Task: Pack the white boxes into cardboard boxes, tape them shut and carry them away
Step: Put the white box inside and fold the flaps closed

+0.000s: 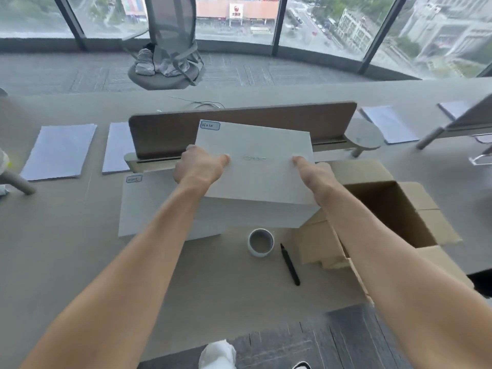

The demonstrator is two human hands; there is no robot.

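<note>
Holding the upper white box [255,161] with both hands, you have it tilted above a second white box [159,206] that lies flat on the tabletop [66,235]. Your left hand [198,166] grips the left edge, the thumb pressed on the lid and the fingers curled over the side. Your right hand [315,173] takes the right edge in the same way, thumb on top; its other fingers are hidden under the box, so you cannot see how deep they reach. The open cardboard box [394,217] stands just beside, on the right, with its flaps spread out and nothing visible inside.

I think the next move is to bring the white box over to the right and lower it in. Some things can go wrong here. The box is wide and smooth, and you hold it only at the edges, so it can slip if one hand loosens. The near-left flap of the cardboard box is folded outward near your right forearm, and a corner of the white box can catch on it and push the cardboard box away. The tape roll [261,242] and the black marker [290,265] lie near the path of your arms; a low swing can knock them off the tabletop.
</note>
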